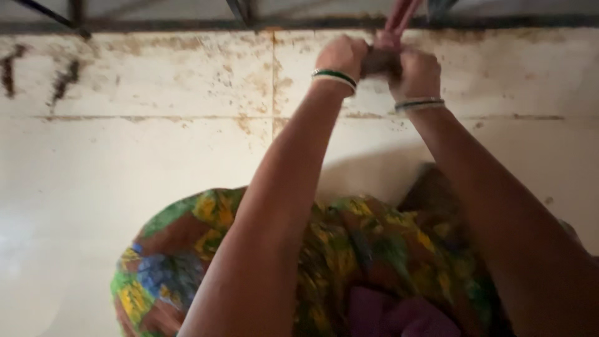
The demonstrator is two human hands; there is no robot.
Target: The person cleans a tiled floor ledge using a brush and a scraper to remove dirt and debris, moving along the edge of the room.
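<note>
1. Head view, looking down: both our arms reach forward and the hands meet near the top of the frame, right of centre.
2. Our left hand (342,55) is curled into a fist, fingers closed on a twisted pinkish-red cloth (394,28). Green and white bangles (335,77) sit on that wrist.
3. Our right hand (417,73) is also fisted, fingers clamped on the same cloth just beside the left hand. Pale bangles (419,103) are on that wrist.
4. The cloth runs from between the two fists up toward the top edge. The part between the fists looks dark and bunched; blur hides the detail.
5. The hands are almost touching, with only the wad of cloth between them.
6. Behind the hands is a pale tiled wall (156,81) with brown stains and dirty grout lines. A dark ledge (156,26) runs across the top, and dark bars (240,9) rise from it.
7. At the bottom, between the arms, is our floral garment (349,249) in green, yellow, blue and brown.
8. A purple cloth (399,315) lies at bottom centre, against the floral garment.
9. The floor (56,218) to the left is pale and washed out by light.
</note>
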